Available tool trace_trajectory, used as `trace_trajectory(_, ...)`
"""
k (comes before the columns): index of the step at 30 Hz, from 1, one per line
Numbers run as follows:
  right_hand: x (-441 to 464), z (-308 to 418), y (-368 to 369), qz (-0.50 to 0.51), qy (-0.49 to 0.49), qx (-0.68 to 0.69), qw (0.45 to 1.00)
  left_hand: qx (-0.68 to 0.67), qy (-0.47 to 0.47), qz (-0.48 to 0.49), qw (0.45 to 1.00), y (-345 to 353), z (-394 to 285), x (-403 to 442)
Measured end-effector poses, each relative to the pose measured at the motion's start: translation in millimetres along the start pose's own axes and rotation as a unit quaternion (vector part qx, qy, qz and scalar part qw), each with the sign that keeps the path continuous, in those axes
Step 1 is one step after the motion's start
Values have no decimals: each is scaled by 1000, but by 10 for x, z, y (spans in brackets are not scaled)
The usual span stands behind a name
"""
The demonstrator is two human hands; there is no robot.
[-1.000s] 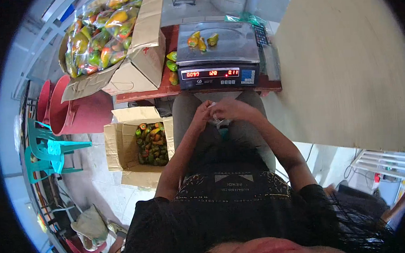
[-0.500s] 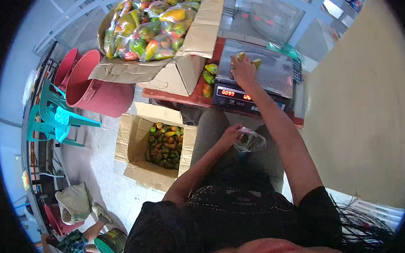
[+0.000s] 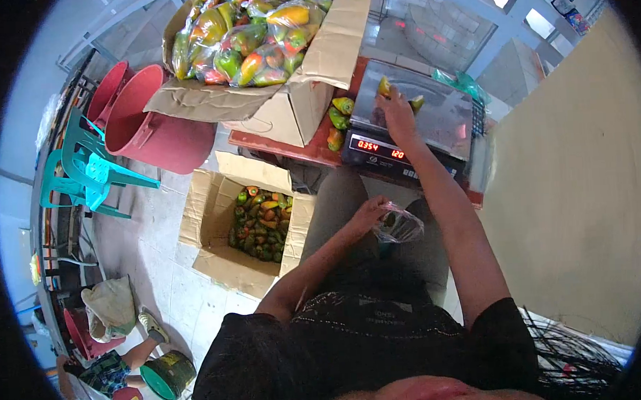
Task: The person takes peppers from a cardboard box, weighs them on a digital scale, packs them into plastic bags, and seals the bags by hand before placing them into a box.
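On the steel plate of the digital scale (image 3: 442, 123), my right hand (image 3: 397, 118) has its fingers closed over peppers, which it partly hides. One yellow-green pepper (image 3: 384, 87) shows above the fingers and another (image 3: 417, 103) to their right. The red display (image 3: 377, 149) reads 0.354 and 1.20. Over my lap, my left hand (image 3: 371, 213) pinches the edge of a clear plastic bag (image 3: 399, 225), whose mouth hangs open. A few peppers (image 3: 340, 120) lie on the red table just left of the scale.
A cardboard box (image 3: 277, 110) of bagged peppers (image 3: 249, 49) stands on the table's left. An open box (image 3: 211, 237) of loose peppers sits on the floor. Red bins (image 3: 164, 139), teal chairs (image 3: 83, 171), a green bucket (image 3: 169, 374) and another person (image 3: 110, 373) are at left. A pale board (image 3: 570, 189) stands right.
My right hand left my lap and reached onto the scale's peppers. My left hand kept the bag, now spread wider. The view swung left, and the display went from 0.090 to 0.354.
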State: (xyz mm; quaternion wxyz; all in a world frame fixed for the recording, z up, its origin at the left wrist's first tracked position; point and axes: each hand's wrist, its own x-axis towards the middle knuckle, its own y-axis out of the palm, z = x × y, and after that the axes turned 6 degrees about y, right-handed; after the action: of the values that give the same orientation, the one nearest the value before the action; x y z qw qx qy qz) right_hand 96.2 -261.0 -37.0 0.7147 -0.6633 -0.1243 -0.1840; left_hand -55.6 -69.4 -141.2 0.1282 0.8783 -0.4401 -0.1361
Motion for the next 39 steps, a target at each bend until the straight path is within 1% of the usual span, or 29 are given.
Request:
trace_trajectory(1, -49, 20, -64, -22, -7, 21, 1000, 10, 8, -4, 1000, -12, 11, 18)
trace_trajectory(4, -124, 34, -189, 6, 44, 85, 995, 53, 10, -13, 998, 6, -57, -12)
trace_trajectory(5, -152, -21, -135, -28, 34, 126, 991, 36, 21, -17, 999, 20, -105, -37)
trace_trajectory(7, -233, -71, -184, -52, 61, 224, 971, -2, 38, -21, 999, 76, -251, -106)
trace_trajectory(9, -304, -216, -136, -76, 85, 289, 951, -27, -11, -70, 997, 125, -368, -67)
trace_trajectory(10, -461, -204, -257, -27, 149, 395, 906, -38, -43, -95, 994, 128, -356, -87)
trace_trajectory(11, -566, -158, -515, 20, 214, 494, 843, -27, -50, -105, 993, 90, -278, -65)
trace_trajectory(12, -646, -139, -772, 58, 272, 583, 763, -13, -54, -113, 992, 25, -192, 16)
trace_trajectory(13, -839, -176, -982, 56, 219, 647, 728, 1, -57, -119, 991, 8, -116, 45)
trace_trajectory(16, -1484, -141, -1549, 82, 284, 705, 645, 33, -47, -134, 989, 143, -329, 56)
trace_trajectory(17, -1715, -168, -1636, 104, 281, 715, 632, 10, -59, -147, 987, 173, -307, 80)
trace_trajectory(18, -1938, -183, -1704, 126, 278, 724, 618, 27, -57, -146, 987, 199, -311, 97)
trace_trajectory(21, -2375, -81, -1903, 187, 304, 689, 631, 70, -43, -151, 985, 300, -384, 115)
trace_trajectory(23, -2553, -38, -1870, 192, 320, 677, 634, 89, -30, -159, 983, 386, -469, 112)
trace_trajectory(24, -2613, -23, -1819, 197, 327, 672, 635, 126, 13, -160, 979, 327, -289, 175)
trace_trajectory(25, -2642, -15, -1768, 204, 323, 659, 648, 163, 56, -161, 972, 199, 43, 283)
trace_trajectory(26, -2656, -6, -1712, 211, 317, 646, 662, 200, 100, -161, 961, 130, 218, 354)
trace_trajectory(27, -2672, 5, -1652, 218, 312, 632, 675, 244, 102, -160, 951, 237, 41, 301)
trace_trajectory(29, -2703, 25, -1505, 215, 307, 581, 723, 327, 104, -160, 925, 634, -600, 100)
trace_trajectory(30, -2715, 24, -1423, 214, 303, 553, 746, 343, 117, -147, 921, 722, -662, 92)
trace_trajectory(32, -2753, 14, -1255, 237, 343, 567, 710, 367, 139, -125, 911, 894, -693, 49)
trace_trajectory(33, -2751, -14, -1147, 248, 359, 571, 695, 372, 133, -108, 912, 999, -737, 26)
trace_trajectory(35, -2932, -39, -795, 197, 344, 745, 536, 383, 125, -78, 912, 1163, -820, -37)
trace_trajectory(37, -2938, 42, -735, 148, 316, 831, 433, 395, 137, -80, 905, 1155, -784, -59)
trace_trajectory(39, -2936, 149, -711, 103, 291, 859, 409, 392, 142, -82, 906, 1137, -754, -82)
